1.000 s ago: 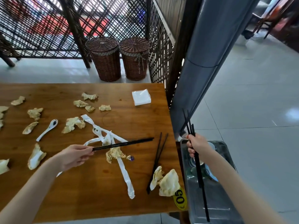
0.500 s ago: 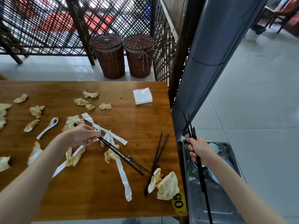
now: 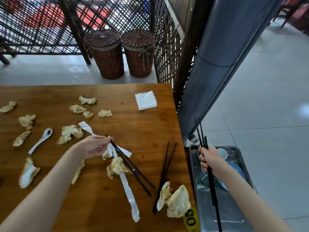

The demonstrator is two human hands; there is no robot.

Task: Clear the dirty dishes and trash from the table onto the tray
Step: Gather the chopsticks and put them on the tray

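Note:
My left hand (image 3: 94, 146) grips one end of a black chopstick pair (image 3: 133, 169) whose tips slant down to the right over the wooden table (image 3: 142, 128). My right hand (image 3: 210, 159) holds a bundle of black chopsticks (image 3: 212, 185) upright over the metal tray (image 3: 217, 220), which stands beyond the table's right edge with bowls and a blue plate (image 3: 239, 171) in it. Another chopstick pair (image 3: 164, 173) lies loose on the table. Crumpled stained napkins (image 3: 177, 201), long white wrappers (image 3: 128, 193) and a white spoon (image 3: 41, 140) are scattered across the wood.
A pack of clean white napkins (image 3: 145, 100) sits near the table's far right corner. Two wicker baskets (image 3: 107, 54) stand on the floor beyond the table against a lattice screen. A grey column (image 3: 217, 67) rises right of the table. A yellow number sticker (image 3: 191, 218) marks the near corner.
My left hand has swung its chopstick pair from pointing right to slanting down-right and shifted rightwards. The right hand stays over the tray with its bundle.

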